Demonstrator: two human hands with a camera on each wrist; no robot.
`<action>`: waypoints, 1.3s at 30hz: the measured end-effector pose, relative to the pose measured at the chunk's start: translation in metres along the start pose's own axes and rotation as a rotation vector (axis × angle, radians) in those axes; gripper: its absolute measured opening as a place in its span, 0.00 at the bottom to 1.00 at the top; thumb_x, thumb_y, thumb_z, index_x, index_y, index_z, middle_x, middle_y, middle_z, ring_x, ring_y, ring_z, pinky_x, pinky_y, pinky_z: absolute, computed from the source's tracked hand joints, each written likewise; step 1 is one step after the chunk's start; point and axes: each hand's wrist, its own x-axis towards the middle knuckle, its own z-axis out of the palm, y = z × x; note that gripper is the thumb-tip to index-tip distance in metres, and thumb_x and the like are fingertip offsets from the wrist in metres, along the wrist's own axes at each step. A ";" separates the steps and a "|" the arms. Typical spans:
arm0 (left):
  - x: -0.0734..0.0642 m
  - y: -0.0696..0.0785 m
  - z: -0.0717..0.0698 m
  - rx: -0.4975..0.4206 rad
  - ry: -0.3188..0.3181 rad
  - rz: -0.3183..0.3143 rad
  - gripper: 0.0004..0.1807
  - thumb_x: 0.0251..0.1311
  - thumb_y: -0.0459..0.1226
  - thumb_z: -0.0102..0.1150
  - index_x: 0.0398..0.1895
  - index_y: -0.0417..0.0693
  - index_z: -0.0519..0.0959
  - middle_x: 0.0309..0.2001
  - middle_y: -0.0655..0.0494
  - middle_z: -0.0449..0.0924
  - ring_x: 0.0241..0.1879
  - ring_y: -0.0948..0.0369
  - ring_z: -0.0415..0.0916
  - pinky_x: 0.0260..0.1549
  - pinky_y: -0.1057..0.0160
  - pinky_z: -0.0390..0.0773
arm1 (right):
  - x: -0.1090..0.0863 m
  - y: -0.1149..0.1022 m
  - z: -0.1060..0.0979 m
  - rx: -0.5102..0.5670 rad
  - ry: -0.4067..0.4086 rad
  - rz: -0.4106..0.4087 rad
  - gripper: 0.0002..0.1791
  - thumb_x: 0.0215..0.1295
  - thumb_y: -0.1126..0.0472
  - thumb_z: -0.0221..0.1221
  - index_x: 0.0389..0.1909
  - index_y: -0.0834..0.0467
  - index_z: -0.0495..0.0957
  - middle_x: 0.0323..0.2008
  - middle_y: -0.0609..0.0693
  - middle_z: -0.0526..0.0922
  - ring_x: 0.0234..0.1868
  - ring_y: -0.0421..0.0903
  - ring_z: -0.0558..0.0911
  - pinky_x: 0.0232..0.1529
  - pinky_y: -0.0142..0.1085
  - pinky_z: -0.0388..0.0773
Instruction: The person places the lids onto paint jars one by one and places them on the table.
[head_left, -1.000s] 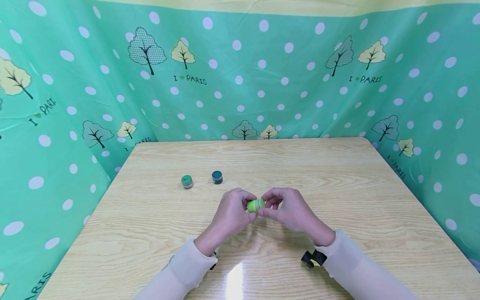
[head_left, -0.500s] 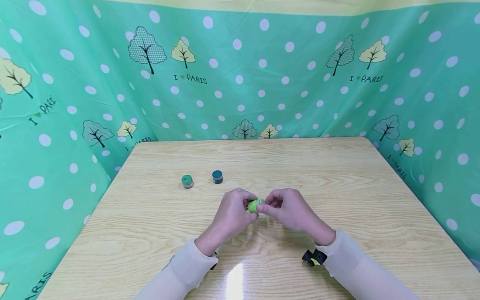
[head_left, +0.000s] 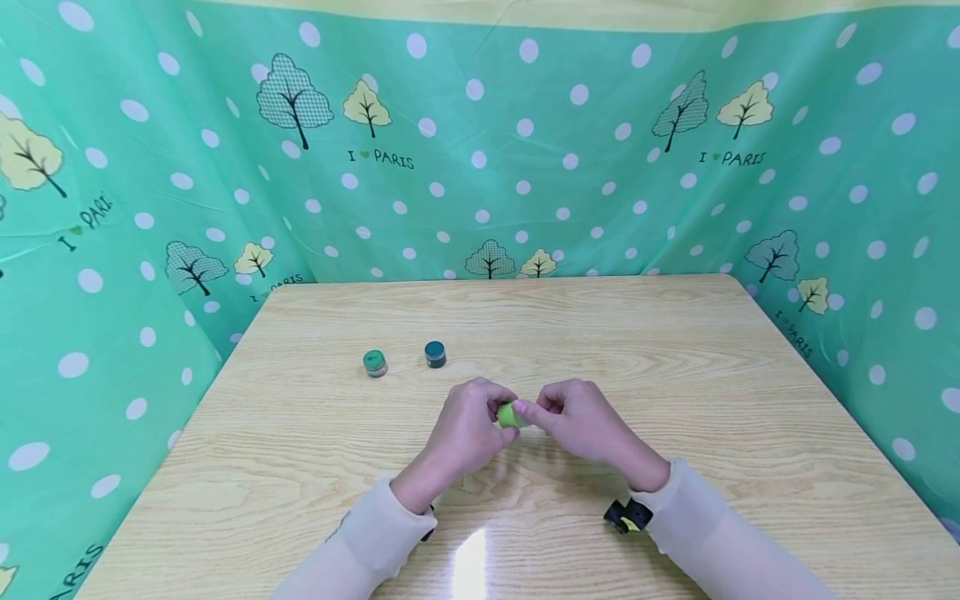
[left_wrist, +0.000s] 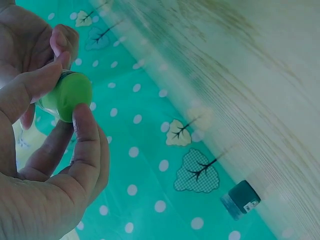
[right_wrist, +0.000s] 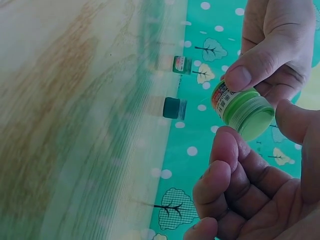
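Note:
In the head view my left hand (head_left: 468,425) grips a small lime-green paint jar (head_left: 507,414) in front of me, over the table. The left wrist view shows its thumb and fingers around the jar (left_wrist: 75,97), whose smooth green end faces that camera. My right hand (head_left: 577,421) meets it from the right, thumb across the jar's end. In the right wrist view the jar's see-through lid (right_wrist: 255,120) sits between my right thumb (right_wrist: 295,120) and curled fingers (right_wrist: 230,150). A printed label wraps the jar's side, partly under my left thumb (right_wrist: 240,75).
Farther back on the wooden table (head_left: 637,333) stand a green jar (head_left: 375,363) and a dark teal jar (head_left: 435,354), left of my hands. A green dotted curtain (head_left: 480,167) hangs behind and along both sides of the table.
My right thumb has moved left and up over the jar's end, covering more of it. My left hand keeps its grip, and the two jars on the table stay in place.

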 end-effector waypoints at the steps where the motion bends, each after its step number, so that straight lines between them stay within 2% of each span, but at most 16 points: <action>1: 0.000 0.000 0.000 -0.001 0.000 0.001 0.12 0.47 0.27 0.78 0.37 0.44 0.88 0.29 0.59 0.79 0.31 0.57 0.76 0.28 0.68 0.77 | 0.000 0.000 0.000 -0.001 0.001 0.003 0.30 0.68 0.34 0.61 0.17 0.54 0.78 0.13 0.41 0.66 0.17 0.39 0.64 0.20 0.31 0.62; 5: -0.001 0.000 0.000 -0.012 0.006 0.003 0.13 0.47 0.27 0.78 0.37 0.43 0.89 0.31 0.58 0.80 0.33 0.55 0.79 0.29 0.68 0.78 | -0.001 -0.002 -0.001 -0.006 0.000 0.013 0.33 0.70 0.33 0.58 0.15 0.53 0.74 0.12 0.41 0.63 0.16 0.39 0.63 0.20 0.31 0.60; 8: 0.000 0.000 -0.001 -0.017 0.012 -0.002 0.14 0.47 0.26 0.78 0.38 0.42 0.89 0.32 0.57 0.82 0.33 0.56 0.79 0.30 0.68 0.79 | -0.001 -0.002 -0.003 -0.004 0.008 0.021 0.33 0.71 0.32 0.56 0.17 0.55 0.76 0.13 0.42 0.66 0.17 0.40 0.65 0.20 0.32 0.61; 11: 0.000 0.000 -0.001 -0.018 0.015 -0.004 0.14 0.46 0.26 0.79 0.39 0.42 0.88 0.33 0.57 0.82 0.32 0.59 0.78 0.31 0.68 0.79 | 0.000 -0.001 -0.004 0.017 0.044 0.009 0.28 0.70 0.34 0.58 0.24 0.54 0.82 0.17 0.44 0.73 0.20 0.42 0.70 0.22 0.34 0.67; 15: 0.000 0.000 -0.001 -0.013 0.017 -0.005 0.15 0.46 0.27 0.79 0.39 0.41 0.88 0.33 0.56 0.82 0.32 0.60 0.77 0.31 0.69 0.79 | 0.001 0.001 -0.005 0.077 0.104 -0.052 0.15 0.65 0.45 0.69 0.41 0.53 0.85 0.31 0.46 0.83 0.30 0.44 0.78 0.29 0.35 0.76; 18: 0.000 0.000 -0.001 -0.009 0.020 -0.005 0.15 0.46 0.27 0.79 0.39 0.41 0.88 0.34 0.56 0.83 0.32 0.60 0.78 0.31 0.69 0.79 | 0.002 0.003 -0.006 0.116 0.111 -0.102 0.20 0.58 0.53 0.75 0.49 0.53 0.84 0.40 0.49 0.85 0.35 0.45 0.81 0.35 0.37 0.78; 20: 0.000 0.000 -0.001 -0.010 0.020 -0.008 0.15 0.46 0.27 0.79 0.39 0.41 0.88 0.34 0.55 0.83 0.33 0.59 0.78 0.31 0.69 0.80 | 0.002 0.004 -0.006 0.129 0.095 -0.121 0.23 0.55 0.56 0.77 0.52 0.52 0.84 0.42 0.49 0.86 0.36 0.46 0.81 0.38 0.41 0.78; 26: 0.000 0.000 -0.002 -0.016 0.024 -0.016 0.16 0.45 0.27 0.79 0.41 0.40 0.88 0.34 0.55 0.84 0.33 0.58 0.79 0.31 0.69 0.80 | 0.002 0.004 -0.005 0.106 0.051 -0.157 0.25 0.51 0.63 0.77 0.52 0.52 0.84 0.40 0.42 0.85 0.39 0.50 0.82 0.42 0.50 0.77; 32: 0.000 0.001 -0.002 -0.023 0.025 -0.012 0.16 0.45 0.27 0.79 0.41 0.40 0.88 0.35 0.54 0.84 0.33 0.56 0.81 0.32 0.69 0.80 | 0.002 0.004 -0.004 0.084 0.044 -0.155 0.24 0.51 0.66 0.78 0.50 0.51 0.84 0.38 0.40 0.84 0.41 0.53 0.83 0.42 0.52 0.77; 39: 0.000 0.001 -0.002 -0.021 0.021 -0.023 0.15 0.46 0.27 0.78 0.40 0.41 0.88 0.35 0.55 0.84 0.33 0.60 0.79 0.31 0.69 0.80 | 0.002 0.003 -0.004 0.079 0.046 -0.157 0.21 0.52 0.66 0.77 0.47 0.51 0.85 0.35 0.39 0.84 0.38 0.49 0.82 0.41 0.52 0.76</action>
